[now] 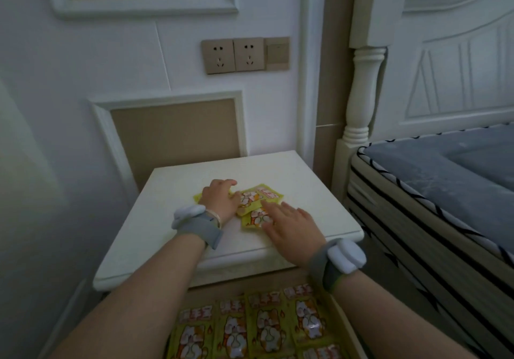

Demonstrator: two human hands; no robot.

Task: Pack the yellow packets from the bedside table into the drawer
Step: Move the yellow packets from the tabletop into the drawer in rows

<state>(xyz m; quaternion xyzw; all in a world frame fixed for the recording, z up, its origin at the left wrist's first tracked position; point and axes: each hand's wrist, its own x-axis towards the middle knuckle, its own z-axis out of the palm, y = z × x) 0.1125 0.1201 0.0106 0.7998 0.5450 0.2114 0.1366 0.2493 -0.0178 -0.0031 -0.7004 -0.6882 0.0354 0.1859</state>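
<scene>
A small heap of yellow packets [257, 201] with cartoon prints lies in the middle of the white bedside table [172, 219]. My left hand [219, 198] rests on the left part of the heap, fingers curled over a packet whose yellow corner shows at its left. My right hand [289, 226] lies flat with straight fingers on the nearest packet [251, 219]. Below the table's front edge the drawer [349, 322] stands pulled out, and several yellow packets [264, 322] lie flat in it in rows.
A bed with a grey mattress [445, 180] and a white headboard post [364, 80] stands close on the right. The wall with sockets [233, 55] is right behind the table. Both wrists carry grey bands with white trackers.
</scene>
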